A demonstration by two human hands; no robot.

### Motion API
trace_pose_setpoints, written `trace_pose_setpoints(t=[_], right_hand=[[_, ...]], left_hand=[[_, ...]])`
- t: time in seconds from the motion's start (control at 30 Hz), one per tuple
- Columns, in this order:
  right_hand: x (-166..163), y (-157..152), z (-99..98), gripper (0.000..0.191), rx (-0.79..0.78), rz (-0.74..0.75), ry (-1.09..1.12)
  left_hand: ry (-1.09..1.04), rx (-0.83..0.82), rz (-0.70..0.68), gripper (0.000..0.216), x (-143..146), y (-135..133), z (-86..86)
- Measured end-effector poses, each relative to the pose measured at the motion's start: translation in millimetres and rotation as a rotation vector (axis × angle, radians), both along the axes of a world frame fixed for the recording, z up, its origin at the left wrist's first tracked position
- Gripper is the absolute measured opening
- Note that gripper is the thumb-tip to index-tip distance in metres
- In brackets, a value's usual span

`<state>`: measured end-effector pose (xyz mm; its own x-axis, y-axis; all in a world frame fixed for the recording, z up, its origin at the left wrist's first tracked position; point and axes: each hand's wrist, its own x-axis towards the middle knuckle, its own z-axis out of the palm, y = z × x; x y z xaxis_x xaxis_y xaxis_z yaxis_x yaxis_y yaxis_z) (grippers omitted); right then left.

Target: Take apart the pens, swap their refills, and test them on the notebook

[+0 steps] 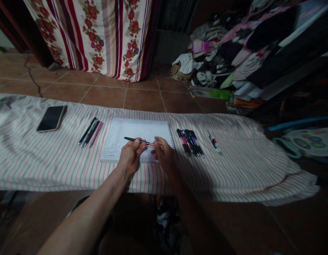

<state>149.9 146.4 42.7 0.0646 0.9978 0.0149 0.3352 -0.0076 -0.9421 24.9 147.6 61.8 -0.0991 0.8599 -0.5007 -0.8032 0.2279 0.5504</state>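
Note:
Over a spiral notebook (pixel 142 126) I hold a black pen (pixel 130 139) level, its dark end pointing left. My left hand (pixel 131 152) pinches the pen near its middle. At the pen's right end, which looks orange, the fingers of my right hand (pixel 164 150) are closed; its tip is hidden there. Left of the notebook lies a group of pens (pixel 91 132), among them a pink one and dark ones. To the right, several more pens (pixel 190 141) lie side by side, and a single white, red and black pen (pixel 213 141) rests apart from them.
A phone (pixel 51 118) lies at the left on the striped cloth (pixel 241 156) covering the low surface. Beyond it is a tiled floor (pixel 105 92) with a floral curtain (pixel 105 39). Piled clothes (pixel 233 46) and a cardboard box (pixel 181 73) stand at the back right.

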Motion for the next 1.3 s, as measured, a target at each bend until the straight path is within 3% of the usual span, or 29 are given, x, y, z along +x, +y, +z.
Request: trace_pose_setpoints(t=[0.13, 0.23, 0.4, 0.57, 0.83, 0.93, 1.13, 1.2, 1.3], right_hand=[[-0.7, 0.6, 0.0, 0.029, 0.143, 0.012, 0.020], [-1.6, -2.8, 2.0, 0.022, 0.129, -0.004, -0.040], [-3.9, -5.7, 1.3, 0.049, 0.018, -0.030, -0.176], [-4.7, -3.0, -4.6, 0.055, -0.124, 0.032, -0.156], [-10.6, -1.3, -3.1, 0.025, 0.267, 0.040, -0.119], [-11.8, -2.7, -3.1, 0.026, 0.190, -0.013, -0.129], [-9.9, -2.0, -0.3, 0.058, -0.122, -0.080, -0.136], [-8.1, -0.8, 0.8, 0.056, -0.107, -0.078, -0.115], [-4.1, 1.8, -0.9, 0.046, 0.041, -0.060, -0.054]], left_hand=[[-0.006, -0.068, 0.058, 0.024, -4.6, 2.1, 6.1], [-0.003, -0.045, 0.022, 0.021, -8.4, 0.9, 7.4], [0.061, 0.071, -0.142, 0.008, -13.8, -3.7, 3.4], [0.086, 0.088, -0.123, 0.012, -15.2, -5.2, -2.5], [0.039, -0.016, 0.016, 0.024, -18.0, 2.6, 0.2], [0.029, 0.010, -0.005, 0.022, -16.5, 2.5, -2.1], [0.023, 0.053, -0.064, 0.017, -6.2, -5.4, -5.6], [0.007, 0.051, -0.060, 0.018, -4.4, -5.5, -4.9], [-0.008, 0.020, 0.004, 0.020, -5.8, -1.7, -2.0]])
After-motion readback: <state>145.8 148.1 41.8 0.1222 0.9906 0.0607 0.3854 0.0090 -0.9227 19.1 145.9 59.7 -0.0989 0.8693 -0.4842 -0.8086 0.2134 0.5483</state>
